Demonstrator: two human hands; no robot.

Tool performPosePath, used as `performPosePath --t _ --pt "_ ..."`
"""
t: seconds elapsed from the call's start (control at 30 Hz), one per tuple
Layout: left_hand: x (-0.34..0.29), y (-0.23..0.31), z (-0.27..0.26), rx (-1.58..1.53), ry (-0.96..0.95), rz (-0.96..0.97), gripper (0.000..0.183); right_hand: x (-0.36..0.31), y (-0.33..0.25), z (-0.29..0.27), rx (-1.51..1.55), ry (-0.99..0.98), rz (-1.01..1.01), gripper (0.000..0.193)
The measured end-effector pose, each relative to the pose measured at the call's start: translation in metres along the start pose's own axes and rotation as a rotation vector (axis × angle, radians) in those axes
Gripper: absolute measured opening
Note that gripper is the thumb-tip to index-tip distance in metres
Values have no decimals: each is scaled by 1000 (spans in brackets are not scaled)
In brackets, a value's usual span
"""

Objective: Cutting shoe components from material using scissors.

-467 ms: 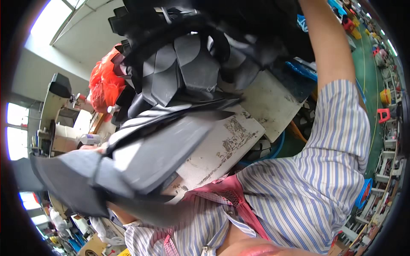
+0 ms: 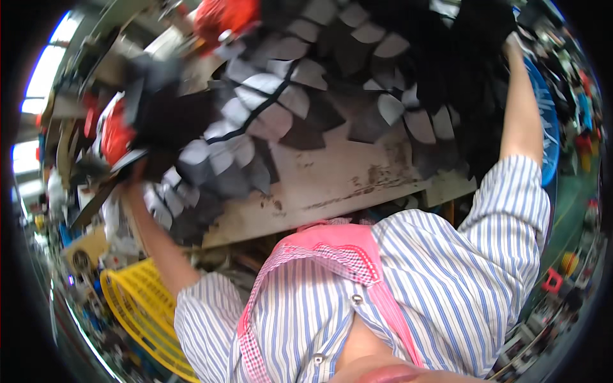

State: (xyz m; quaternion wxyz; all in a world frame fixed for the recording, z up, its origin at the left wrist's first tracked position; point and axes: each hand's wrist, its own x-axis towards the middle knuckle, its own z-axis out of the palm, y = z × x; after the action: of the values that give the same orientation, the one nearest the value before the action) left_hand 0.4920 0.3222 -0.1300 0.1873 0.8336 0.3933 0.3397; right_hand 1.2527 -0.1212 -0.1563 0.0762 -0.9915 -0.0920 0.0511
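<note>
Strung along narrow black strips, many flat black and grey cut pieces with rounded ends (image 2: 274, 121) spread across the table. They look like soft sheet material, but their kind is unclear. My left hand (image 2: 132, 182), reaching out at the left, is closed on a blurred bunch of dark pieces (image 2: 169, 124), which partly covers its fingers. My right hand (image 2: 511, 48) stretches to the far right and grips the edge of a large black bundle of pieces (image 2: 476, 83); its fingertips are blurred.
A worn, stained pale table (image 2: 357, 169) lies ahead of me. Red plastic bags (image 2: 227, 19) are at the far left. A yellow basket (image 2: 137, 300) stands at the lower left, a blue basket (image 2: 543, 121) at the right. Machines and shelves line the room.
The pieces lifted near my chest on the left have swung away and now lie spread over the table. My left hand has come into view, and my right hand has moved outward.
</note>
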Motion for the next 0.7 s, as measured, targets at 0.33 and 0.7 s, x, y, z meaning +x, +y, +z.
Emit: performPosePath --t 0.33,0.7 --pt "-138 27 60 401 -267 869 30 -223 -57 -132 -283 825 -177 60" --pt "-245 -82 29 519 -353 394 42 -571 -349 146 564 -722 -949 41"
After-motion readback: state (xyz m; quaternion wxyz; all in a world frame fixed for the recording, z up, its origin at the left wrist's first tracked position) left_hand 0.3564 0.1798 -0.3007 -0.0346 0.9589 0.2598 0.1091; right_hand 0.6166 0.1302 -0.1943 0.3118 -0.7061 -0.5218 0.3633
